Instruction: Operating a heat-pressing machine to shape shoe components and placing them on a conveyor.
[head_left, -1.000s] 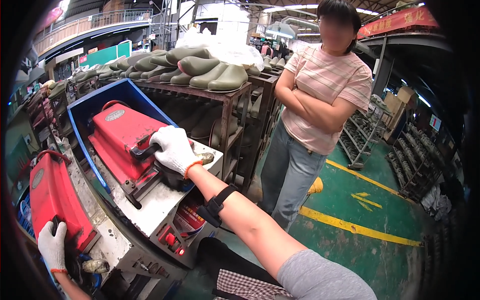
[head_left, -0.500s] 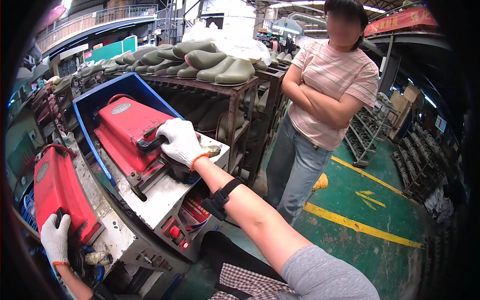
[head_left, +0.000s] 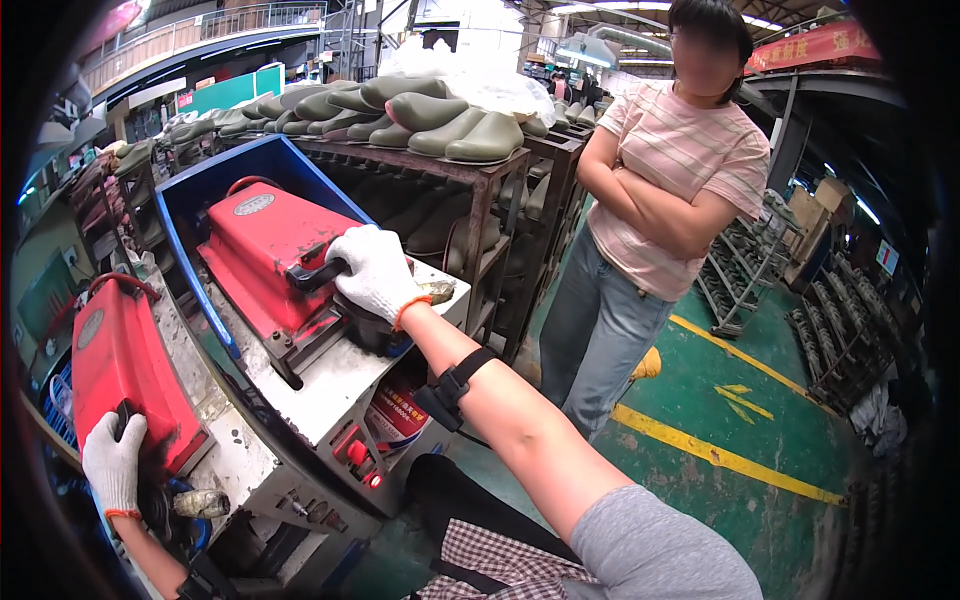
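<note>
Two red, wedge-shaped machine covers rest on white, stained machine bodies. My right hand (head_left: 375, 272), in a white knit glove with an orange cuff, is wrapped round the black handle (head_left: 316, 274) on the side of the right red cover (head_left: 262, 250). At the lower left, my gloved left hand (head_left: 112, 462) grips the black handle (head_left: 125, 415) of the left red cover (head_left: 122, 360). Beside each hand a worn, tape-wrapped knob juts out: a left knob (head_left: 202, 503) and a right knob (head_left: 437, 291). The undersides of both covers are hidden.
A blue bin-like frame (head_left: 190, 290) surrounds the right cover. Beyond it, green shoe forms (head_left: 485, 138) crowd a rusty rack (head_left: 478, 180). A person (head_left: 680, 170) stands with crossed arms at the right, on a green floor with yellow lines (head_left: 720, 455). A red-lit switch (head_left: 372, 480) sits on the machine front.
The view has shifted slightly, so the machines appear a little further right and lower. Both hands stay on the same handles, and the covers look unchanged.
</note>
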